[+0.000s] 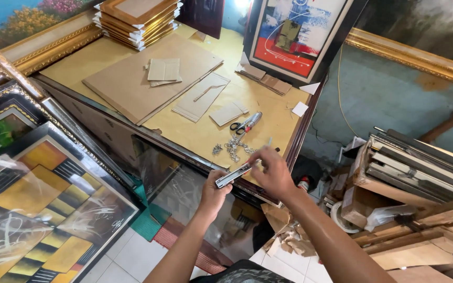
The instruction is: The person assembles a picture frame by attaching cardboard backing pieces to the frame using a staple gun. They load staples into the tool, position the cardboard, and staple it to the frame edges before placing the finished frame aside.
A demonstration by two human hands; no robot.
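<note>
Both hands meet over the desk (268, 112) edge: the left hand (213, 195) has its grip clamped on a metal staple strip (234, 175), steadying it, while the right hand (273, 170) pinches its far end. Scissors (245, 124) and small metal hangers (232, 147) lie at twelve o'clock, within reach.

**Wrapped frames and little else in the way of packaging**

At the far left corner of my surface (195, 139) sits a stack of wooden frames (137, 21), their corners capped in white wrapping. On the floor to my left, a large black-framed painting (43, 209) in yellow, orange and black blocks lies under clear plastic film that catches the light. Leaning against the front of the surface, another dark frame (184, 194) is covered in the same glossy film. To my right, a crumpled clear plastic bag (389, 216) rests among timber mouldings. I see no labels, signs or screens.
</note>
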